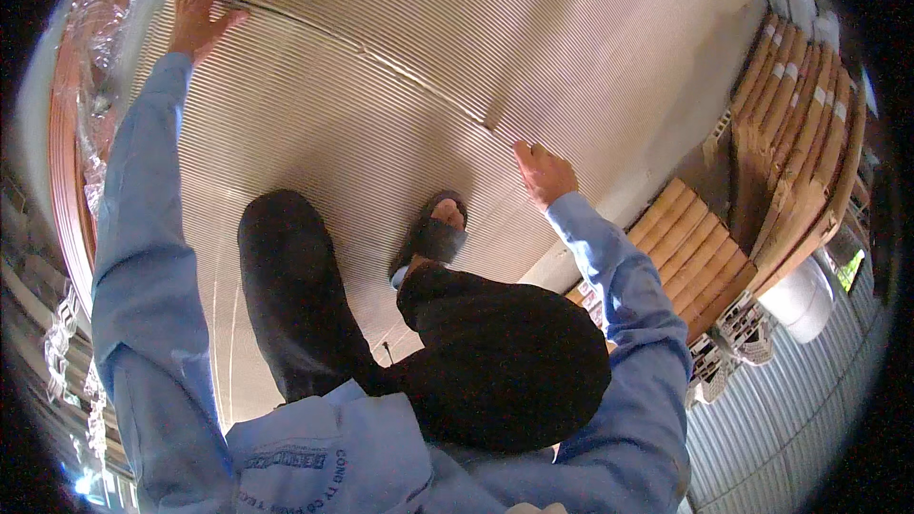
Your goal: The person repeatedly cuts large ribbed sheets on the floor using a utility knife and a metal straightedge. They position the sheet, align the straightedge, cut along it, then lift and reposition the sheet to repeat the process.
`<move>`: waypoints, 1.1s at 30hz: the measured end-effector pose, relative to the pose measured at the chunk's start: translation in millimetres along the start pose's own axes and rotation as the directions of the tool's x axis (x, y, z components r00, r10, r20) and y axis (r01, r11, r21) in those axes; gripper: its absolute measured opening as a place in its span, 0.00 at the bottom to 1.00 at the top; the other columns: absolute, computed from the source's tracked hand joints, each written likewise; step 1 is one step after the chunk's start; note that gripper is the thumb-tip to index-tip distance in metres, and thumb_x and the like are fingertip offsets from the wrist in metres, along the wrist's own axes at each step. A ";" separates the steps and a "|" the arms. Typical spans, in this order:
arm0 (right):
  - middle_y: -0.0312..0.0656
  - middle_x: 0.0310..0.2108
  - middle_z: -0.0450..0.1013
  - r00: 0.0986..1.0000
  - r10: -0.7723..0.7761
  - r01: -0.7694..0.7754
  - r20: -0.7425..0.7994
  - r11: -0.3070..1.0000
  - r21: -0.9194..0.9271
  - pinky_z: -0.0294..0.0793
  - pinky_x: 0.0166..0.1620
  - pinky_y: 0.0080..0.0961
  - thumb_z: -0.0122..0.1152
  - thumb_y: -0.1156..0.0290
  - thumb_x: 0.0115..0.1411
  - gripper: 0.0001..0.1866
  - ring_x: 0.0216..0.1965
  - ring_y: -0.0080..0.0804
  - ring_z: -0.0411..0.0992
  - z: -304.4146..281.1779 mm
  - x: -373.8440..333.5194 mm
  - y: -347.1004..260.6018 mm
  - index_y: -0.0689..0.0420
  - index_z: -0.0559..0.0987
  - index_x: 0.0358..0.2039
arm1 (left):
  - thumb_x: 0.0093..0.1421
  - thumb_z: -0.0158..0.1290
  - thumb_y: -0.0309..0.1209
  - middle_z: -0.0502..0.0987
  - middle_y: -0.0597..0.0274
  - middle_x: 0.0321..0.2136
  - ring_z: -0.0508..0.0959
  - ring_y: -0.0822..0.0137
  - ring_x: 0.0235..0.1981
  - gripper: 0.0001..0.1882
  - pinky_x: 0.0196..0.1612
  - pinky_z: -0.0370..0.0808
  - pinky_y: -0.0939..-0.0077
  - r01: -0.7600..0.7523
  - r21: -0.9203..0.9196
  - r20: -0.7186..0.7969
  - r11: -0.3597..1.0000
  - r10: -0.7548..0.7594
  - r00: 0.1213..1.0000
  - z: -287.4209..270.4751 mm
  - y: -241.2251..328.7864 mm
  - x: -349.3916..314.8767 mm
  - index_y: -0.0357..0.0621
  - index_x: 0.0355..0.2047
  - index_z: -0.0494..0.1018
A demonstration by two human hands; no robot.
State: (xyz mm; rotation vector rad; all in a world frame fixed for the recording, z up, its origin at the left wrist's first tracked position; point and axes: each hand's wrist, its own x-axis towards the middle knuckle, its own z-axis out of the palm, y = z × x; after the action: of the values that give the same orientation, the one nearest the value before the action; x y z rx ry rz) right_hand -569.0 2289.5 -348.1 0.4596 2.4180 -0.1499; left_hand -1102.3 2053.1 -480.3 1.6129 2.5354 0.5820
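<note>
A large beige ribbed sheet, like corrugated cardboard, spreads beneath me. A dark slit or crease crosses it from near my left hand down to the right. My left hand lies flat on the sheet at the upper left, fingers spread, by the far end of this line. My right hand is closed, low over the sheet, just beyond the line's near end. Whatever its fingers hold, if anything, is hidden. My sandalled foot is on the sheet, and my other knee is bent over it.
Stacked brown cardboard bundles stand at the right, beside a shorter row of brown pieces. Clear plastic wrap covers reddish-brown stacked material along the left edge. A white roll-like object and grey corrugated metal are at the lower right.
</note>
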 end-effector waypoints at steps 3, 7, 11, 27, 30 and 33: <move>0.46 0.26 0.69 0.999 0.039 -0.040 0.035 0.999 0.022 0.75 0.24 0.39 0.51 0.70 0.56 0.10 0.27 0.45 0.74 21.5 -24.7 19.8 0.51 0.63 0.38 | 0.48 0.57 0.53 0.44 0.61 0.66 0.40 0.48 0.66 0.42 0.61 0.43 0.39 -0.001 0.023 0.058 1.000 0.000 0.998 2.3 -8.9 0.3 0.71 0.62 0.53; 0.46 0.28 0.69 0.974 0.128 -0.120 0.186 0.991 -0.053 0.75 0.27 0.40 0.49 0.70 0.57 0.10 0.29 0.46 0.74 56.8 -63.8 51.1 0.51 0.63 0.39 | 0.48 0.56 0.53 0.45 0.61 0.66 0.40 0.48 0.66 0.42 0.62 0.42 0.41 -0.045 -0.006 0.035 0.999 0.045 0.998 2.7 -11.2 0.9 0.72 0.62 0.52; 0.46 0.30 0.70 0.933 0.252 -0.250 0.258 0.967 -0.040 0.76 0.31 0.39 0.47 0.69 0.58 0.11 0.32 0.46 0.74 82.0 -136.7 104.2 0.51 0.64 0.42 | 0.49 0.56 0.53 0.46 0.61 0.65 0.41 0.48 0.66 0.40 0.64 0.43 0.49 -0.037 -0.028 -0.011 0.999 0.037 0.999 3.4 -6.7 -1.4 0.70 0.62 0.54; 0.47 0.35 0.75 0.579 0.792 -0.815 0.193 0.551 0.180 0.73 0.40 0.41 0.55 0.49 0.55 0.24 0.38 0.42 0.75 168.7 -244.2 199.9 0.55 0.72 0.43 | 0.53 0.53 0.49 0.51 0.60 0.64 0.45 0.54 0.66 0.39 0.66 0.39 0.58 -0.253 0.024 -0.063 0.967 0.255 0.965 -6.5 -0.5 9.2 0.55 0.63 0.52; 0.43 0.22 0.72 0.346 0.918 -0.697 0.194 0.113 0.708 0.70 0.23 0.33 0.66 0.49 0.47 0.25 0.19 0.32 0.70 185.2 -171.0 183.2 0.57 0.73 0.33 | 0.53 0.55 0.47 0.51 0.57 0.64 0.46 0.51 0.65 0.40 0.66 0.41 0.57 -0.286 0.021 -0.002 0.958 0.287 0.958 -14.0 12.7 13.2 0.55 0.63 0.52; 0.38 0.14 0.68 0.283 0.908 -0.621 0.310 -0.073 0.781 0.62 0.13 0.25 0.70 0.57 0.47 0.20 0.09 0.24 0.62 193.6 -126.7 171.6 0.57 0.72 0.29 | 0.52 0.57 0.43 0.48 0.57 0.64 0.46 0.51 0.65 0.41 0.65 0.46 0.56 -0.116 0.058 0.206 0.992 0.102 0.973 -19.4 62.8 1.1 0.55 0.63 0.51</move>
State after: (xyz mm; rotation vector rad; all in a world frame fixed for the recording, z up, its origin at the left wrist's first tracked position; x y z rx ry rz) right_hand -300.8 2369.8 -415.8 2.5007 1.6622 -0.7279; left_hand -1054.2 2072.3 -439.7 1.7454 2.3571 0.3215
